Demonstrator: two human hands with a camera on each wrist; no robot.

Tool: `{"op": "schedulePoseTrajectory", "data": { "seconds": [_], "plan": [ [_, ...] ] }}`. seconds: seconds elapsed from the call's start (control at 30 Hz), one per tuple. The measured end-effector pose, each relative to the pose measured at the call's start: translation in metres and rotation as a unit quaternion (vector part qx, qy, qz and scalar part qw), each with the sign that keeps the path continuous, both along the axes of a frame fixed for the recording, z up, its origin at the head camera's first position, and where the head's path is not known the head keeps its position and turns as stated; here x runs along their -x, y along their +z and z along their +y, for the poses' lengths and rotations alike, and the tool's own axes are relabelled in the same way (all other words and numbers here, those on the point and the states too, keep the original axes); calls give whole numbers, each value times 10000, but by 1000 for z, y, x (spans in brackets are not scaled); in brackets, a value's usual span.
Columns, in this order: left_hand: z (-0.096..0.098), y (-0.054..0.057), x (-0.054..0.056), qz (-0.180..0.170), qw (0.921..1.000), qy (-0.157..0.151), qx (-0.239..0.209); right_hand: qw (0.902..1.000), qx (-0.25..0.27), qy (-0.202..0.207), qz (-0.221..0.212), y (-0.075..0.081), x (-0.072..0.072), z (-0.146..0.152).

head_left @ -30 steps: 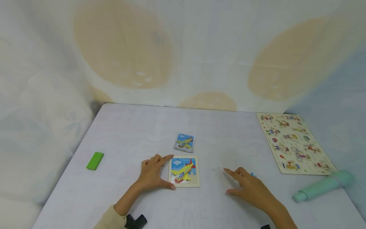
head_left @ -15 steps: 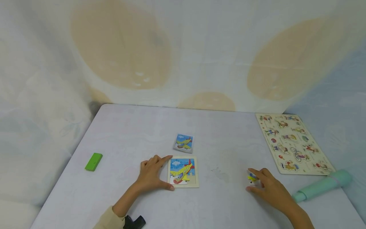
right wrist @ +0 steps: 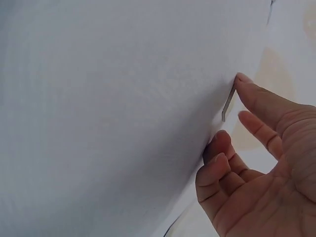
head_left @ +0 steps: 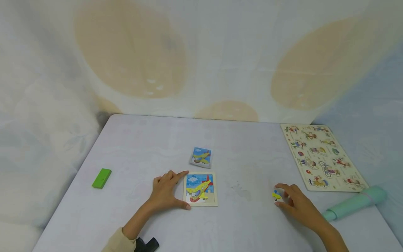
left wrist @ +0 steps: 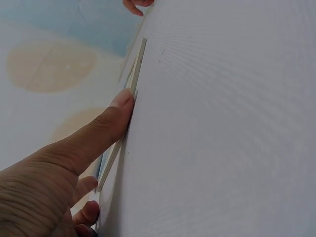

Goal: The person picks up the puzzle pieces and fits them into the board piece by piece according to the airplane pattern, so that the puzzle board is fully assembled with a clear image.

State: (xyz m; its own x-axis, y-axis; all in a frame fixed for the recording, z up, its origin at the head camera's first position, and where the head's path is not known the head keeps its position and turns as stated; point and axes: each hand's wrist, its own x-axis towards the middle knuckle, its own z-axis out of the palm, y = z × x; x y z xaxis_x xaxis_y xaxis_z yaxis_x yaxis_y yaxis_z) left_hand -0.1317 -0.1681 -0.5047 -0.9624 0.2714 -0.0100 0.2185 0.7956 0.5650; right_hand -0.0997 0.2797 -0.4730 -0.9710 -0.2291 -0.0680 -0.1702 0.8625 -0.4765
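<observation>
A wooden jigsaw puzzle [head_left: 216, 189] with a yellow airplane picture lies on the table; bare wood shows in its lower right corner. My left hand [head_left: 167, 192] holds its left side, forefinger at the upper corner and thumb at the lower edge. In the left wrist view the thumb [left wrist: 106, 121] presses against the board's edge [left wrist: 140, 59]. To the right, my right hand [head_left: 297, 204] holds a small puzzle piece [head_left: 276, 196], white with yellow and blue, between thumb and forefinger. Seen edge-on in the right wrist view, that piece [right wrist: 228, 102] touches the thumb tip.
Just behind the puzzle lies a small airplane picture card [head_left: 200, 157]. A green block [head_left: 101, 178] is at the left. At the right are a large board of printed figures [head_left: 321, 157] and a rolled green sheet [head_left: 355, 203].
My right hand has moved right and come round the small piece, which was mostly hidden behind it. In the last half second the piece has turned slightly. My left hand stays at the puzzle.
</observation>
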Motion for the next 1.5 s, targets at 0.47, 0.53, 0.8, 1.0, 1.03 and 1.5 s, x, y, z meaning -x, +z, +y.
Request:
{"op": "schedulePoseTrajectory", "data": {
  "seconds": [0.47, 0.53, 0.8, 1.0, 1.03, 1.5],
  "plan": [
    [0, -3, 1, 36, 10000, 14, -24, 9990, 369, 24, -243, -1, 5, 4],
    [0, -3, 1, 20, 10000, 12, -29, 9988, 391, 2, -310, -1, 6, 4],
    [-1, -4, 1, 81, 10000, -16, -8, 9983, 423, 31, -397, 0, 7, 5],
    [-1, -5, 0, 93, 10000, -16, -2, 9970, 574, -29, -524, -1, 8, 6],
    [-1, -4, 0, 96, 10000, -22, -11, 9970, 599, -38, -494, -1, 8, 6],
    [-1, -3, 0, 186, 9998, -53, 22, 9999, -66, -67, 72, -2, 6, -3]
  ]
}}
